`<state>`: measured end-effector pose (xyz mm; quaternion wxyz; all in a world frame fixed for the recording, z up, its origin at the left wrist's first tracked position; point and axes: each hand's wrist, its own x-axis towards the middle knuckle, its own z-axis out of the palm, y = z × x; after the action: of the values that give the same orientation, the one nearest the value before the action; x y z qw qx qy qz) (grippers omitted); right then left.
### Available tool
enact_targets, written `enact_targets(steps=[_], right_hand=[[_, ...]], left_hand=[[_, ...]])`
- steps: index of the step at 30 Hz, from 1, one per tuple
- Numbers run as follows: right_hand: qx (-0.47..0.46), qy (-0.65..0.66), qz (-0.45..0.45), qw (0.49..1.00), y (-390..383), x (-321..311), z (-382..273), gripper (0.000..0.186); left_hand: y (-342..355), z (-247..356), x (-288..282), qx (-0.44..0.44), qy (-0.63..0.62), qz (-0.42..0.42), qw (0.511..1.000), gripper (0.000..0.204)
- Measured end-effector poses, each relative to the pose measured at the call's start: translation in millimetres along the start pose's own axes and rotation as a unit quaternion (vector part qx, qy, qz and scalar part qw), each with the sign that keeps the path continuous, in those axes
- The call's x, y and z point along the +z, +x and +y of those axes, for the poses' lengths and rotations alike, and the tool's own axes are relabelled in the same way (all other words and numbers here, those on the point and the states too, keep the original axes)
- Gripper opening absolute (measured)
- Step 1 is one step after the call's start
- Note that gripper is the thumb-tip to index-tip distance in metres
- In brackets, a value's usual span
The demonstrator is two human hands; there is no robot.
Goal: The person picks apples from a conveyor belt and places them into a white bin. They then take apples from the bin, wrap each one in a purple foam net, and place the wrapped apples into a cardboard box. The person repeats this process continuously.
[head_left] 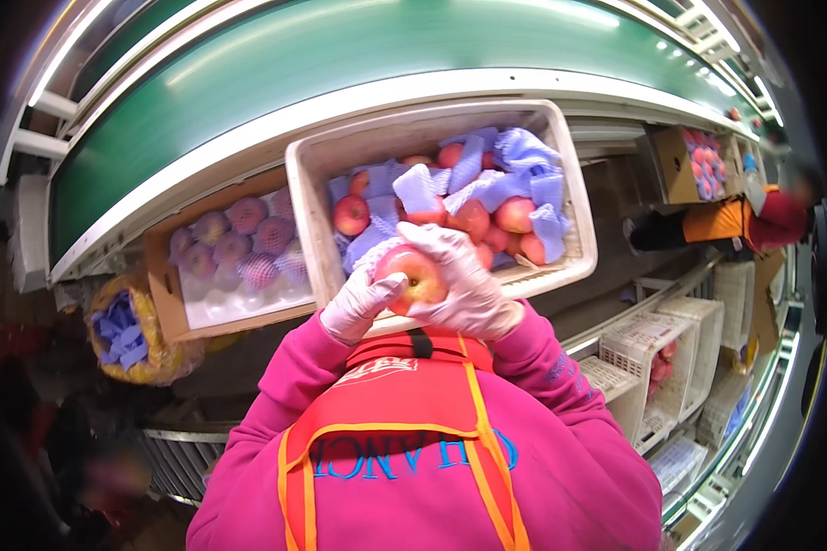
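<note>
My left hand and my right hand, both in white gloves, are closed around a red-yellow apple just inside the near edge of a white plastic crate. Pale foam netting shows beside the apple at my left fingers. In the crate, red apples lie mixed with lilac foam pads. Left of the crate, a cardboard box holds a white moulded tray with several apples in foam nets.
A green conveyor runs behind the crate. A yellow sack of lilac padding stands at left. Stacked white crates line the lower right. At right, a co-worker in an orange apron stands by boxed apples.
</note>
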<state>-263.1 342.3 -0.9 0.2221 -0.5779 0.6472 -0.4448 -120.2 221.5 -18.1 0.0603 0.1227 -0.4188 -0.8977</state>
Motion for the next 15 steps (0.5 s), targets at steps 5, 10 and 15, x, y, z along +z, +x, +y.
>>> enact_targets(steps=[5, 10, 15], right_hand=[[0.314, 0.713, -0.018, 0.627, 12, 21, 58, 0.046], [0.235, 0.688, -0.230, 0.647, 0, 81, 37, 0.031], [0.158, 0.374, -0.236, 0.883, -17, 69, 25, 0.025]], left_hand=[[-37, 5, 9, -0.089, -0.188, 0.019, 0.978, 0.074], [-60, -5, -1, -0.113, -0.188, 0.088, 0.972, 0.066], [-72, 9, 11, -0.122, -0.236, 0.078, 0.961, 0.068]])
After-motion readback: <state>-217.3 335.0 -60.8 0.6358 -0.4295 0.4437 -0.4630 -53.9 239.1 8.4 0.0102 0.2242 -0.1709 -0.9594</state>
